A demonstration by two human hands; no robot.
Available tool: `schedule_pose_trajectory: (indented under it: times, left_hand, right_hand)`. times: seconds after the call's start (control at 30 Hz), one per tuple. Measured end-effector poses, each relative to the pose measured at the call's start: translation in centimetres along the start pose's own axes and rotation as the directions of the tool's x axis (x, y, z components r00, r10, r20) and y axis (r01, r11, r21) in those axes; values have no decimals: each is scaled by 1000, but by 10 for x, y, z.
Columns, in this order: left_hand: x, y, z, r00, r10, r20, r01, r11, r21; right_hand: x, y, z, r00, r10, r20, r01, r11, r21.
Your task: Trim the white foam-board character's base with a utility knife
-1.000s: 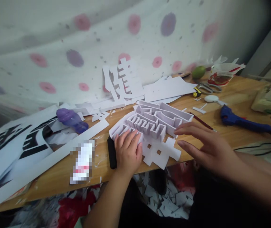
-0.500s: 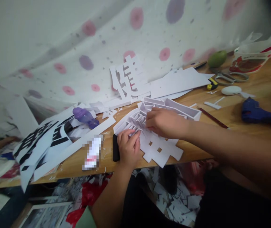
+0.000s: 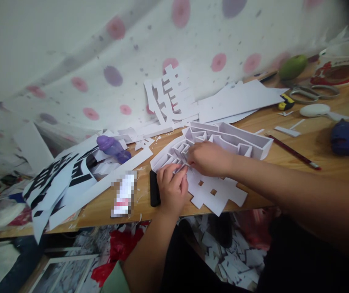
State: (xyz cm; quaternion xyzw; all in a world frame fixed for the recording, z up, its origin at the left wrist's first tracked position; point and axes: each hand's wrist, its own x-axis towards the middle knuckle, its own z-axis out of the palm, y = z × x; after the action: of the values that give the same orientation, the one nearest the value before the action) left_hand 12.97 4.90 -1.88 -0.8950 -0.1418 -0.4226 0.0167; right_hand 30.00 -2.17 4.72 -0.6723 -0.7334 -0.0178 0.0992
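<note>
A white cut-out board piece lies at the table's near edge, with square holes in its flat part. Thin white walls stand upright on its far side, forming narrow channels. My left hand is bent around the near left portion, thumb and fingertips closed against the low walls. Close beside it, my right hand reaches down among the walls with its fingers pinched together. Whatever sits between those right fingertips is hidden. A black bar-shaped object lies just left of my left hand.
Behind stand a white cut-out character and stacked white sheets. To the right are a pencil, blue glue gun, scissors and yellow-black tape measure. A purple bottle-like object lies left. Scraps cover the floor.
The view has shifted a little, so most things sit further right. My right hand has turned slightly, its fingers closer to my left fingertips. Both hands stay at the white piece.
</note>
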Motion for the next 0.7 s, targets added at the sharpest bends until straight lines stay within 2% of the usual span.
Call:
schedule_pose_trajectory:
  times: [0.3,0.7]
  left_hand:
    - [0,-2,1,1000,-25,16,25,999,-23]
    - [0,-3,3,1000,-22,22,23,999,-45]
  right_hand:
    - [1,3,7,1000,12,27,-15,995,95]
    - [-6,-2,9,1000,-1,-4,1,995,104]
